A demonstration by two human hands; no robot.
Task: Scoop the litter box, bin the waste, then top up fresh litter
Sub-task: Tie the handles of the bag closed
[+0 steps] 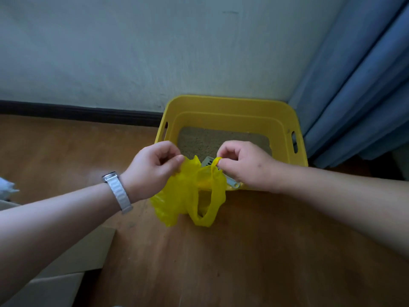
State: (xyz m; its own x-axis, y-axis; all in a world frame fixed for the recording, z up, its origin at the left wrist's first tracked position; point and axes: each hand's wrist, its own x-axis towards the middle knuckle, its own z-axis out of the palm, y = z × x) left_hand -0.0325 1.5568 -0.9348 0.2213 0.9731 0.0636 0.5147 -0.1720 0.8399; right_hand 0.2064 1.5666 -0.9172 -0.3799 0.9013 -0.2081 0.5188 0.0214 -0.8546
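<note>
Head view: a person's two bare hands are working low over a wooden floor (254,251), in front of a yellow litter box.
Litter box (230,105): it is sitting on the floor against the pale wall (155,52), beside a blue curtain (358,85) at its right; grey-brown litter (199,140) is lying across its bottom.
Plastic bag (177,196): thin and yellow, it is hanging between the two hands, just in front of the box's near edge, with its lower folds sagging toward the floor.
Left hand (152,167): its fingers (177,161) are pinching closed on the bag's left top edge; a white-strapped watch (117,191) is showing on the wrist.
Right hand (245,165): its fingers (223,161) are curling shut around a twisted loop handle of the bag, lifting it above the bag's mouth.
Scoop (208,161): a grey slotted piece is showing behind the bag, between the two hands, over the near edge of the box; most of it is hidden.
Cardboard (73,262): pale flaps are lying at the lower left of the floor.
</note>
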